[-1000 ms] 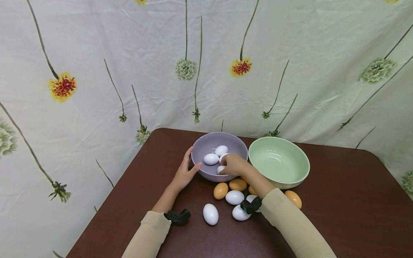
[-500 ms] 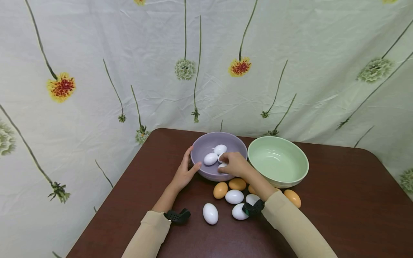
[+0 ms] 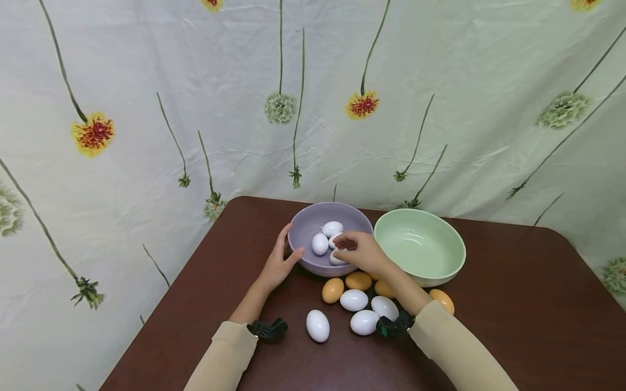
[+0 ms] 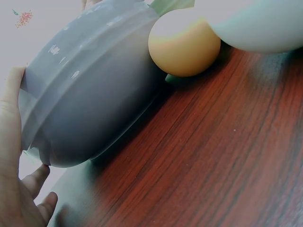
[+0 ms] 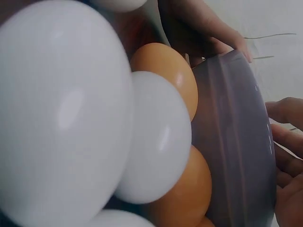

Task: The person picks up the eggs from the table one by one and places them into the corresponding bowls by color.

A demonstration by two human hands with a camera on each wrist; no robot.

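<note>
A purple bowl [image 3: 304,259] stands near the table's back edge with several white eggs inside. My left hand [image 3: 280,265] grips its left side, thumb at the near rim and fingers around the outer wall; the left wrist view shows fingertips low against the bowl. My right hand [image 3: 364,252] hangs over the bowl's right side, thumb and fingers parted. Just below its fingertips lies one white egg [image 3: 336,258], partly covered by the hand. Another white egg [image 3: 320,244] rests to its left in the bowl.
A green bowl [image 3: 440,239] touches or nearly touches the purple one's right side. In front of them lie several brown eggs [image 3: 333,290] and white eggs [image 3: 354,300], some under my right forearm. One white egg [image 3: 318,326] lies apart, nearer me.
My right hand has loosened from the egg in the purple bowl and lifted slightly, drawing back right. The leftmost egg inside has turned. My left hand stays at the bowl.
</note>
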